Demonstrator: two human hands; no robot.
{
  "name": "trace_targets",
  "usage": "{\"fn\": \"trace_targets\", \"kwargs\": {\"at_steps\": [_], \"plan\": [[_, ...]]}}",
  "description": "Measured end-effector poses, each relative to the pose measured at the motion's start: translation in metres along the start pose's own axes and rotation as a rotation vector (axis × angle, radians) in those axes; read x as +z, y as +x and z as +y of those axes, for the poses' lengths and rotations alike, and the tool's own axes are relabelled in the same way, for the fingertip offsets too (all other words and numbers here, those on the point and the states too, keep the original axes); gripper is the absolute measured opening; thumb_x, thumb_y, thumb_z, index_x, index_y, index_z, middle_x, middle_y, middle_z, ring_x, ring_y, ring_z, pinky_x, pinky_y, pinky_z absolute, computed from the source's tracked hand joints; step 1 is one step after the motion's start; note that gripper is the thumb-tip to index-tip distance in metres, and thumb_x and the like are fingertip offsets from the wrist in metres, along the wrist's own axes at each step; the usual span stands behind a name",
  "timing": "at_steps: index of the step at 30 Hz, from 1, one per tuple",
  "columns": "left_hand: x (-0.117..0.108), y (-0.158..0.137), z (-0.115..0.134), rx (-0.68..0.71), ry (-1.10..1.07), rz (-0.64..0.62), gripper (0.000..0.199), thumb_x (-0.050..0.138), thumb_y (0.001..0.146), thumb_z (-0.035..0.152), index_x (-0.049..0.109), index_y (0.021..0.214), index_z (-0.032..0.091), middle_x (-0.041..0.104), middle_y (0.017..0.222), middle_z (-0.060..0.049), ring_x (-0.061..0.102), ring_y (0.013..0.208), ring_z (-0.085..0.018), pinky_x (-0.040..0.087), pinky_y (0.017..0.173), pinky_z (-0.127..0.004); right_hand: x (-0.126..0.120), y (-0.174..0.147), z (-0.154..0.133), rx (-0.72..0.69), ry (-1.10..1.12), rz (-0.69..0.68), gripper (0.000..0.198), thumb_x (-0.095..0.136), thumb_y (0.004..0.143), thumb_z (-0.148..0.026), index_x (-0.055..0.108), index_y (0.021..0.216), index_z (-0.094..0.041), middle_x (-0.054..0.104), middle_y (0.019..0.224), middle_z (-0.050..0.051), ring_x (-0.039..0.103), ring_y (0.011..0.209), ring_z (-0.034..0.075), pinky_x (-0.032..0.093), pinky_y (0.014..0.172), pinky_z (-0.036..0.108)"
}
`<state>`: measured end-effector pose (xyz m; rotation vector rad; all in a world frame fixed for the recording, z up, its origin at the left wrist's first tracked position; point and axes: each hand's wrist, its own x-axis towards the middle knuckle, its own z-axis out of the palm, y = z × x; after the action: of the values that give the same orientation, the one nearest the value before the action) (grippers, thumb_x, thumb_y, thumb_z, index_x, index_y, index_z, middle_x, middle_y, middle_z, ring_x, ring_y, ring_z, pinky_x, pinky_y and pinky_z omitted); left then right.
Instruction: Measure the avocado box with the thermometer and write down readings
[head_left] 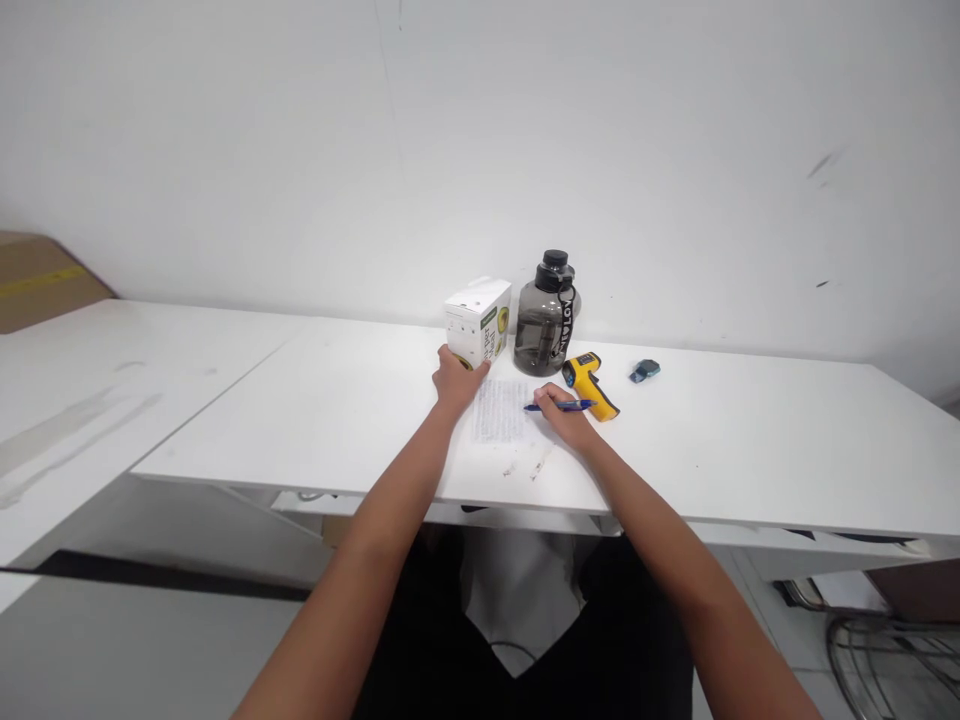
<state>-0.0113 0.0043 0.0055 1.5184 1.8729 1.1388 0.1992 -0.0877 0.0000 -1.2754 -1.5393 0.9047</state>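
Note:
My left hand (pixel 459 380) grips the lower front part of a white carton (pixel 480 312) with green and yellow print, thumb on one side and fingers on the other. The carton stands upright on the table. Between the fingers of my right hand (pixel 564 415) is a blue pen (pixel 577 405), its tip pointing left at the edge of a sheet of paper (pixel 500 412) covered in lines of writing. The sheet lies flat in front of the carton. Just beyond my right hand rests a yellow infrared thermometer gun (pixel 596 390) on its side.
A large dark translucent water jug (pixel 541 320) stands behind the paper, close to the wall. To the right lies a small teal and dark object (pixel 644 371). The white table (pixel 300 400) has dark smudges near its front edge. A cardboard box (pixel 45 282) sits far left.

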Motion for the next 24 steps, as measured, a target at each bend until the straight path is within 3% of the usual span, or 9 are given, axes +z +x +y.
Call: {"fn": "trace_targets", "kwargs": {"at_steps": [4,9,16,24], "plan": [[0.0010,0.0003,0.0006,-0.002,0.015,0.005,0.064,0.078,0.083,0.045,0.035,0.127,0.029,0.068,0.141,-0.012,0.068,0.131,-0.033,0.043,0.117,-0.051,0.0043,-0.0007,0.0013,0.023,0.053,-0.064,0.055,0.048,0.091,-0.076,0.066,0.084,-0.024,0.057,0.058,-0.004,0.051,0.059,0.016,0.043,0.065,0.031],[0.0002,-0.0008,0.0019,-0.001,0.000,0.000,0.065,0.078,0.083,0.044,0.036,0.128,0.028,0.068,0.141,-0.012,0.068,0.130,-0.033,0.041,0.118,-0.051,0.0047,0.0011,0.0026,0.091,-0.023,0.046,0.058,0.052,0.087,-0.076,0.064,0.063,-0.024,0.049,0.048,-0.003,0.050,0.055,0.017,0.044,0.066,0.034],[-0.0009,-0.0017,0.0029,-0.007,0.002,-0.008,0.065,0.078,0.083,0.044,0.035,0.129,0.028,0.067,0.143,-0.013,0.066,0.132,-0.032,0.041,0.119,-0.051,0.0046,0.0012,0.0041,0.095,-0.023,0.013,0.058,0.052,0.086,-0.076,0.064,0.060,-0.026,0.048,0.048,-0.002,0.050,0.055,0.019,0.043,0.065,0.035],[0.0009,-0.0003,0.0007,0.016,0.003,-0.003,0.064,0.077,0.084,0.044,0.035,0.130,0.028,0.068,0.141,-0.012,0.067,0.130,-0.033,0.040,0.119,-0.052,0.0050,0.0014,0.0029,0.071,-0.094,0.019,0.050,0.050,0.090,-0.064,0.063,0.061,-0.025,0.051,0.050,-0.002,0.053,0.060,0.019,0.044,0.067,0.034]]}}
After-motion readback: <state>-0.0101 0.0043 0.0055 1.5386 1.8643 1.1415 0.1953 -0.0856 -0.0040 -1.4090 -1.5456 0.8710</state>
